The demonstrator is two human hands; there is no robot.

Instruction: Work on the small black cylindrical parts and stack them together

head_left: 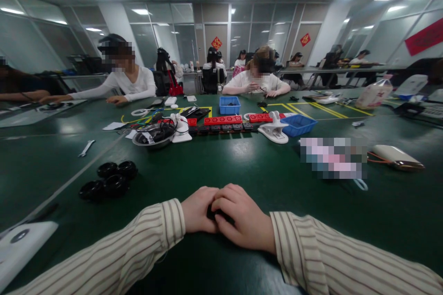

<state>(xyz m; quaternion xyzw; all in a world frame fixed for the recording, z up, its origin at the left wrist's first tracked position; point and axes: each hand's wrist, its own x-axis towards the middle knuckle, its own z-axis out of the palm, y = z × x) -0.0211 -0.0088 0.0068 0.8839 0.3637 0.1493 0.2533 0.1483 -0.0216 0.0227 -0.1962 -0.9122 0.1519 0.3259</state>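
Black part [223,215] sits near, in the middle, between the left hand [200,209] and right hand [240,220], both curled around it. It looks light and hard, best held by its sides; most is hidden.

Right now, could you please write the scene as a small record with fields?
Left hand: around a small dark object, mostly hidden
Right hand: curled over the same object
Left of hands: four black round pieces, clustered
Beyond those: wrench
Farther ahead: metal bowl, red strip, blue bin
Surface: green table
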